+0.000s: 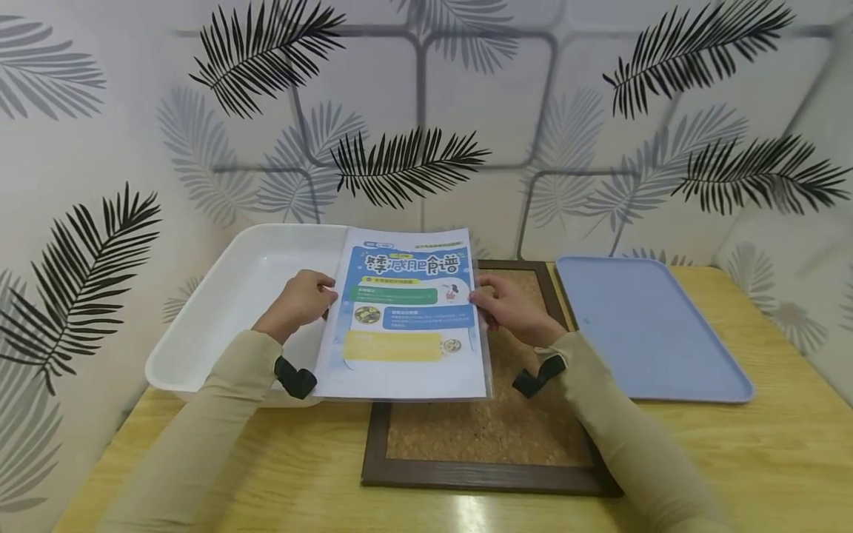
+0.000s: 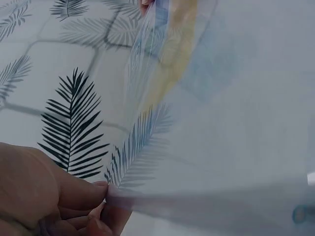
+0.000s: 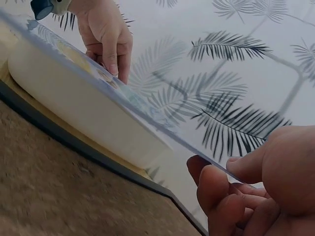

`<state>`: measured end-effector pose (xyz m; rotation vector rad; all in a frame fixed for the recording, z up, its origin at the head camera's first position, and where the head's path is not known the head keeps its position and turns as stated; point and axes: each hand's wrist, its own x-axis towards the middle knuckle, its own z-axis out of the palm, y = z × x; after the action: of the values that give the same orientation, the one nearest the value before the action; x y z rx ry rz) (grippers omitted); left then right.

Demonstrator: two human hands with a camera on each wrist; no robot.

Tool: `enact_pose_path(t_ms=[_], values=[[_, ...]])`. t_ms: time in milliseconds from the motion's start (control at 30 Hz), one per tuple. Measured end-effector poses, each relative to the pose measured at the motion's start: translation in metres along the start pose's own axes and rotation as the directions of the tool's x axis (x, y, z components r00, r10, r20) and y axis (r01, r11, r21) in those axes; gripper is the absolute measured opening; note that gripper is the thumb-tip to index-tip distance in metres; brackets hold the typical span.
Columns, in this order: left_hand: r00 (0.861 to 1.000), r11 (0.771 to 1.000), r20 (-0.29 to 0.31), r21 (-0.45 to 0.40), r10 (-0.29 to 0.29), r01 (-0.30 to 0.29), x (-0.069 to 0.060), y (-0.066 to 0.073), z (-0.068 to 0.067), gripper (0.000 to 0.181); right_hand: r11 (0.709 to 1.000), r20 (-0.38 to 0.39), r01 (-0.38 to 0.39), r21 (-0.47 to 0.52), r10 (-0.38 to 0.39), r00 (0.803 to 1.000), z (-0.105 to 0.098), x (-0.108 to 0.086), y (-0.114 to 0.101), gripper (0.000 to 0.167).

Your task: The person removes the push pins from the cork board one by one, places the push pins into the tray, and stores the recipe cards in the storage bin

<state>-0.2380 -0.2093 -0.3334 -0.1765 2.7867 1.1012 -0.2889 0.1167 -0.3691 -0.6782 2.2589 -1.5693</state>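
A printed sheet (image 1: pixel 413 377) in a clear plastic sleeve, blue with green and yellow panels and large Chinese lettering, is held up in the head view. My left hand (image 1: pixel 303 300) pinches its left edge between thumb and fingers. At the opposite edge my right hand (image 1: pixel 509 307) pinches it the same way. Seen close in the left wrist view, the thumb and fingers of the left hand (image 2: pixel 64 196) meet on the clear edge. In the right wrist view the sheet appears nearly edge-on, gripped by the right hand (image 3: pixel 251 182) above the cork board (image 3: pixel 64 182).
A white plastic basin (image 1: pixel 220 318) stands on the left, partly behind the sheet. Under the sheet and right forearm lies a brown-framed cork board (image 1: pixel 493 444). A pale blue tray (image 1: pixel 646 326) rests on the right of the wooden table (image 1: pixel 293 474). Behind rises a leaf-patterned wall (image 1: pixel 466 96).
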Motion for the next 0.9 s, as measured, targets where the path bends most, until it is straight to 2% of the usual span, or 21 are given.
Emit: enact_pose_path(t_ms=[300, 600, 733, 900], values=[[0.998, 0.997, 0.015, 0.054, -0.064, 0.063, 0.002, -0.030, -0.025, 0.045, 0.998, 0.045, -0.058, 0.018, 0.057, 0.997, 0.033, 0.026, -0.012, 0.033], [0.998, 0.994, 0.000, 0.090, -0.070, 0.069, 0.005, -0.057, -0.048, 0.046, 0.995, 0.059, -0.077, 0.070, 0.073, 0.996, 0.063, 0.049, -0.022, 0.029], [0.996, 0.993, -0.024, 0.083, -0.083, 0.085, 0.005, -0.070, -0.059, 0.046, 0.992, 0.084, -0.084, 0.093, 0.076, 0.994, 0.077, 0.059, -0.025, 0.029], [0.992, 0.987, -0.086, 0.122, -0.092, 0.102, 0.000, -0.080, -0.072, 0.044, 0.989, 0.103, -0.082, 0.120, 0.070, 0.992, 0.096, 0.070, -0.035, 0.029]])
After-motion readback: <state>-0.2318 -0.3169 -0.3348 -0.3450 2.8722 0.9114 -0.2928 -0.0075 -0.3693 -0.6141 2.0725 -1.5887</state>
